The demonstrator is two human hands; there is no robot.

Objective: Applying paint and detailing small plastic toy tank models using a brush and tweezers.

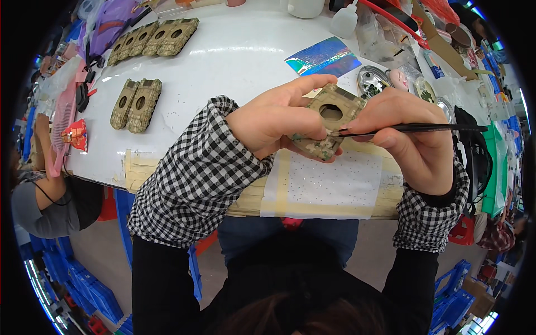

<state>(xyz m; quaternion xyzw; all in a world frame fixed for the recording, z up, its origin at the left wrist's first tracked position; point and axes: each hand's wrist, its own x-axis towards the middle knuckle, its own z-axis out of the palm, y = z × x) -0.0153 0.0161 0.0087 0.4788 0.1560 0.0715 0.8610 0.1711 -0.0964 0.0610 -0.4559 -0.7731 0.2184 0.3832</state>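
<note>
**Camouflage shell held up and touched with a thin brush**

A camouflage-patterned shell [326,120] with an oval hole in its top is held above the near edge of the white table [234,61]. It is clamped by the left hand [276,120], with the thumb laid along its side and the fingers curled behind it. A thin black brush [410,128] is pinched in the closed fingers of the right hand [413,134], and its tip is set against the shell's side, just below the hole. Under both hands a speckled white sheet [329,184] is taped to the table. Two like shells [137,104] are laid side by side further left, and a row of shells [153,39] is seen at the far edge. A holographic sheet [324,57] lies beyond the hands.
</note>
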